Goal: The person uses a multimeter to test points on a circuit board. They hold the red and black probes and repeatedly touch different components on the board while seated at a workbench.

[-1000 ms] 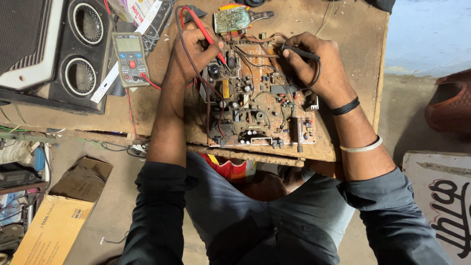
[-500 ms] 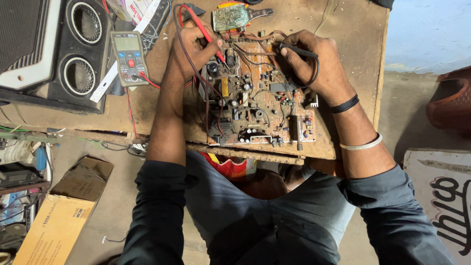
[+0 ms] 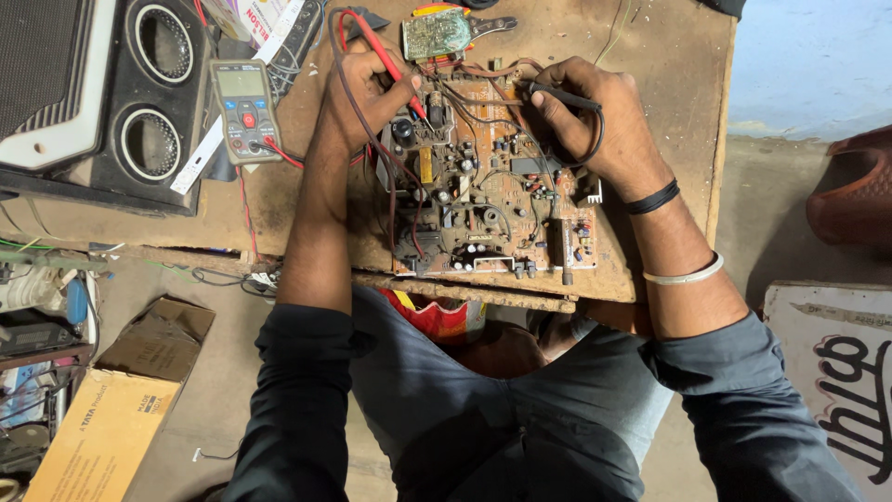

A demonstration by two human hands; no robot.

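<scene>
Lying far left on the wooden bench (image 3: 307, 200), just right of a black speaker box (image 3: 102, 102): a grey multimeter (image 3: 244, 110) with red lead attached. Pinching a red probe (image 3: 388, 63) in the left hand (image 3: 364, 93), tip down on the far-left part of the brown circuit board (image 3: 488, 200) at centre. Pinching a black probe (image 3: 565, 96) in the right hand (image 3: 595, 125), over the board's far-right part.

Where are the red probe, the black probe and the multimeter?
red probe (image 3: 386, 60), head view, on its red shaft above the left hand.
black probe (image 3: 562, 96), head view, on its black body in the right hand.
multimeter (image 3: 244, 110), head view, near its dial.
</scene>
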